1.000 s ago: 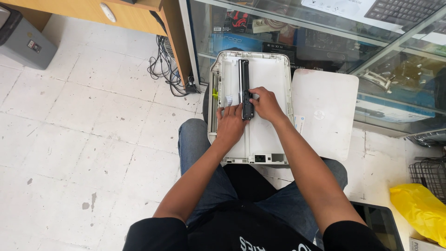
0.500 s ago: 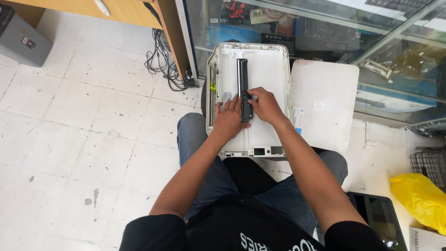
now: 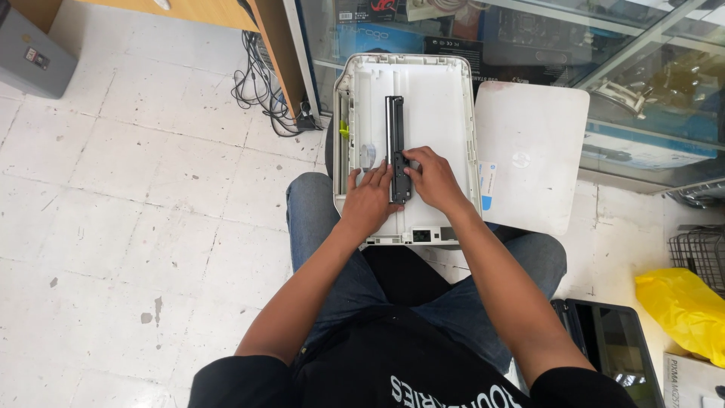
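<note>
A white open scanner tray (image 3: 438,98) rests on my knees, with a long black scan bar (image 3: 394,125) lying lengthwise inside it. My left hand (image 3: 368,200) presses flat beside the bar's near end, fingers touching it. My right hand (image 3: 432,180) grips the same near end from the right, thumb and fingers on the black block. A white lid (image 3: 532,155) lies just to the right of the tray, partly on my right leg.
A glass display case (image 3: 642,75) stands behind the tray. Tangled black cables (image 3: 260,83) lie by a wooden desk leg (image 3: 276,45). A grey box (image 3: 30,57) sits far left. A yellow bag (image 3: 683,306), a wire basket (image 3: 698,253) and a black device (image 3: 612,340) lie right.
Both hands stay on the near end of the black bar; the fingers shifted only slightly. The view has drifted a little, with the tray sitting a bit lower in frame.
</note>
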